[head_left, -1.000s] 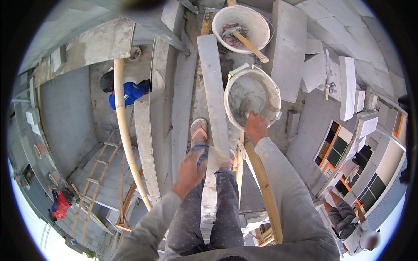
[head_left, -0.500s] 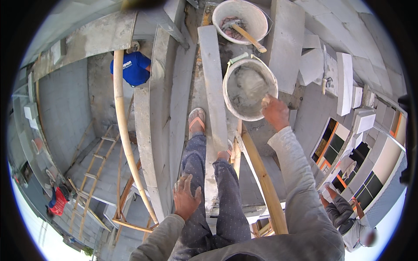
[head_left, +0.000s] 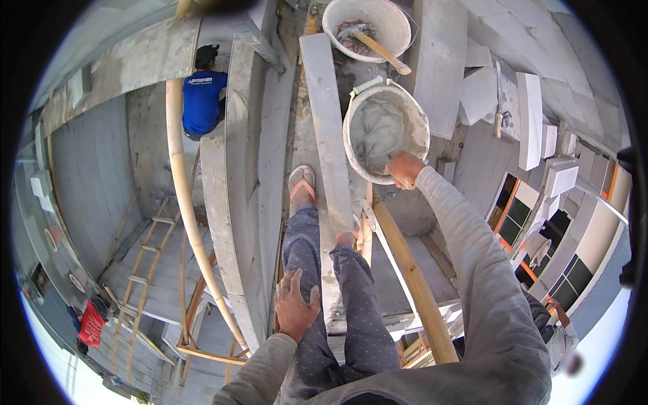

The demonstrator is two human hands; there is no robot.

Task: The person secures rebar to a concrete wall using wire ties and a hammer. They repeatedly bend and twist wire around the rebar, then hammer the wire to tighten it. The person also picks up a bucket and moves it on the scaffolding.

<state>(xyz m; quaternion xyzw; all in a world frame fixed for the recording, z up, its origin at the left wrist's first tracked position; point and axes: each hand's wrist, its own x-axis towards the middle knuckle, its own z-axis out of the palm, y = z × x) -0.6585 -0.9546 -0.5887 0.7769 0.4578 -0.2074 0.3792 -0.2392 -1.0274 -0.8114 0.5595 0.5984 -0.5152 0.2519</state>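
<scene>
My right hand [head_left: 405, 169] is closed at the near rim of a whitish bucket [head_left: 424, 128]. Its fingers curl over the inner side; whatever they hold is hidden. Wet grey mortar [head_left: 378, 128] lies in the bucket, ridged and swirled. The bucket's handle, with a pale grip [head_left: 366, 86], rests against the far rim. My left hand [head_left: 295, 307] lies open on my left thigh, fingers somewhat spread, holding nothing.
Beyond stands a second bucket [head_left: 405, 20] with a wooden-handled tool [head_left: 383, 52] leaning out. A long grey block [head_left: 327, 128] lies beside my sandalled foot [head_left: 302, 183]. Bamboo poles [head_left: 413, 283], a ladder [head_left: 143, 277] and a crouching person in blue [head_left: 202, 101] surround the wall.
My right hand has moved left and slightly nearer along the bucket's rim, and the mortar's surface has changed shape. The person in blue appears more fully. My left hand stays on my thigh.
</scene>
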